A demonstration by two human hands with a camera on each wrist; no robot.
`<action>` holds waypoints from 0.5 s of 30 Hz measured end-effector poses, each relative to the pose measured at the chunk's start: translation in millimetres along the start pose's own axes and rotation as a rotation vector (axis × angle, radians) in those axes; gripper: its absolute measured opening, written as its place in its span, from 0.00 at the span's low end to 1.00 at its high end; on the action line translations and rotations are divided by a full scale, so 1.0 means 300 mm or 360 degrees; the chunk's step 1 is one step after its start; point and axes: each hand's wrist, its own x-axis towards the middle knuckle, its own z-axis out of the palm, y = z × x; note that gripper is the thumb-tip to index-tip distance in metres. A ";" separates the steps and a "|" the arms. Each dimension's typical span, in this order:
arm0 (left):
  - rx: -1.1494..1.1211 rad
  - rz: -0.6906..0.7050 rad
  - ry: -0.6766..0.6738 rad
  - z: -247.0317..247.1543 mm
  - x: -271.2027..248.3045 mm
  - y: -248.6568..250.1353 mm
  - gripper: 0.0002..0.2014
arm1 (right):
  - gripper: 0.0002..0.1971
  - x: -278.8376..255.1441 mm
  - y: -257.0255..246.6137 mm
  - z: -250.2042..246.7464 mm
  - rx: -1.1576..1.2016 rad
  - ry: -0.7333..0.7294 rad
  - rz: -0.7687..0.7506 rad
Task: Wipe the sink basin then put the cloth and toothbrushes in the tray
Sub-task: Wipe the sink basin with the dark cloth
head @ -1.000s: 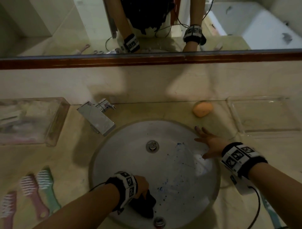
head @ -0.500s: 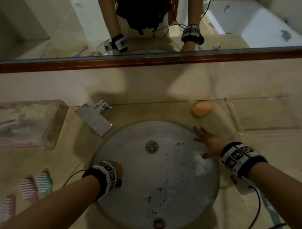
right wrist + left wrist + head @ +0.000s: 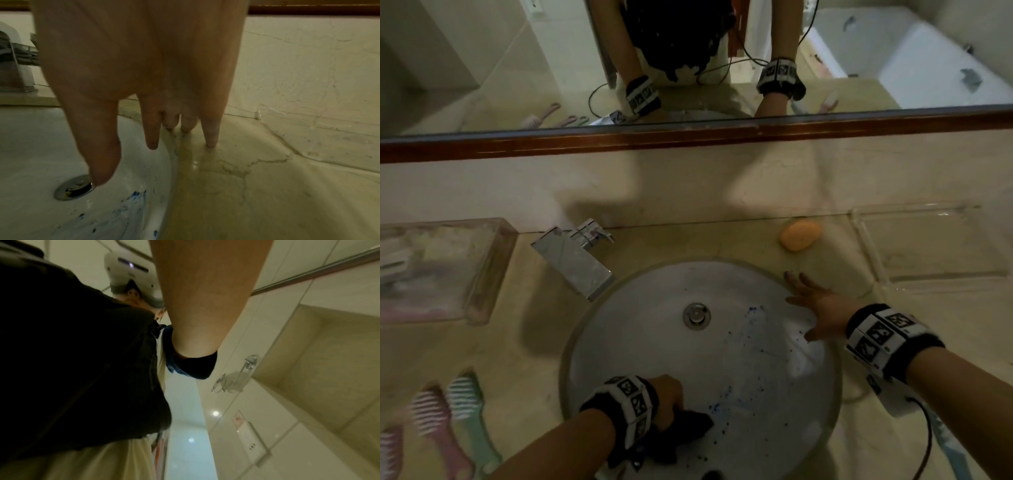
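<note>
Right hand (image 3: 144,68) spread, fingertips (image 3: 211,142) seemingly touching countertop (image 3: 267,186) beside blue-speckled sink basin (image 3: 41,146)

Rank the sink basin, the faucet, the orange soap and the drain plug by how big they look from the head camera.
1. Sink basin, by far.
2. Faucet.
3. Orange soap.
4. Drain plug, only slightly smaller than the soap, so that order is unsure.

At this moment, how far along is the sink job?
Done: nothing fully; blue specks still dot the basin.
In hand: the left hand grips the dark cloth at the basin's near side, mid-wipe; the right hand rests flat on the rim.
Left: finish wiping, then move the cloth and toothbrushes from the counter into the tray.
</note>
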 end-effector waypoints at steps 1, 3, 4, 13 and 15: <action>0.0012 0.0008 0.0051 -0.029 -0.013 0.005 0.15 | 0.40 0.000 0.001 0.001 -0.0006 0.0003 -0.0005; 0.0029 -0.0071 0.0232 -0.086 -0.040 -0.011 0.16 | 0.40 0.001 0.000 0.006 -0.0026 -0.0003 -0.0013; 0.0038 -0.0132 0.0337 -0.114 -0.047 -0.029 0.17 | 0.40 0.002 -0.001 0.008 -0.0042 -0.0002 -0.0017; -0.0520 -0.0604 0.0561 -0.098 0.059 -0.135 0.17 | 0.39 0.002 0.002 0.008 -0.0062 0.0006 -0.0041; -0.0600 -0.0579 0.0699 -0.077 0.098 -0.114 0.18 | 0.39 0.004 0.006 0.006 -0.0043 0.0001 -0.0045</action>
